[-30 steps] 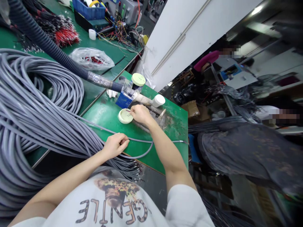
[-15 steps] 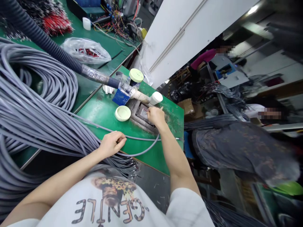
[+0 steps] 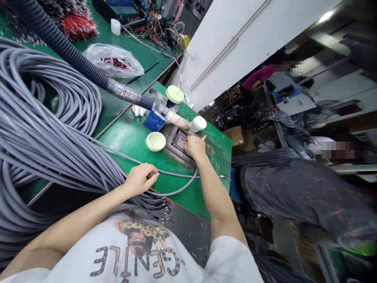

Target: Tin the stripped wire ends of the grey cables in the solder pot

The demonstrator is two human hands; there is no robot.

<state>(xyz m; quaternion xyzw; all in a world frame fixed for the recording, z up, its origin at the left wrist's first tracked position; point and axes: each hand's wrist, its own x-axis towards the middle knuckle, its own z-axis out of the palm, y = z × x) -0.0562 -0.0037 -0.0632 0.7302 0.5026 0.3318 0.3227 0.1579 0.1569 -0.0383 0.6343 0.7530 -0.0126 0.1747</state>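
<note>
- Cable [image 3: 176, 191]: grey plastic jacket, smooth, slight sheen.
- Bench [image 3: 129, 137]: green mat, matt, worn and stained near the tray [image 3: 178, 145].
- Tray: dark metal, dull, rough with residue.
- Lid [image 3: 156, 141]: pale plastic, smooth.
- Hose [image 3: 59, 47]: dark ribbed plastic.
- Bag [image 3: 113, 61]: clear glossy film, crinkled.

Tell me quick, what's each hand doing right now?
Left hand: closed on the grey cable.
Right hand: fingers pinched over the dark tray, holding thin wire ends; the grip itself is too small to tell clearly.
</note>
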